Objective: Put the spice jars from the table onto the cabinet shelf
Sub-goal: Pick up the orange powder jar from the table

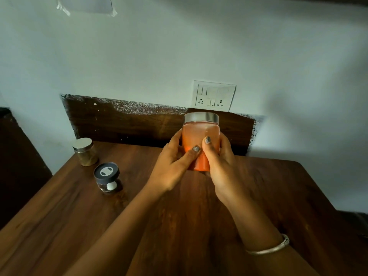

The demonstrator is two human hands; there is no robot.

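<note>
Filling the upper half: pale wall [179, 46], with a taped paper [85, 5] cut off by the top edge. Wooden table [69, 226] below, near edge out of shot. Dark backboard [129, 126] runs along the wall, white switch-and-socket plate [214, 96] above it. Left hand [171, 166] and right hand [221, 166] wrap the orange spice jar [199, 132] from both sides, fingers curled round the glass, thumbs pressed on its front. Its base is hidden, so cannot tell if it touches the table. Steel lid, orange powder inside. Well apart to its left: steel-lidded jar [84, 152] of brownish powder, then dark-lidded jar [107, 178], contents unclear. Bangle [268, 249] on right wrist.
</note>
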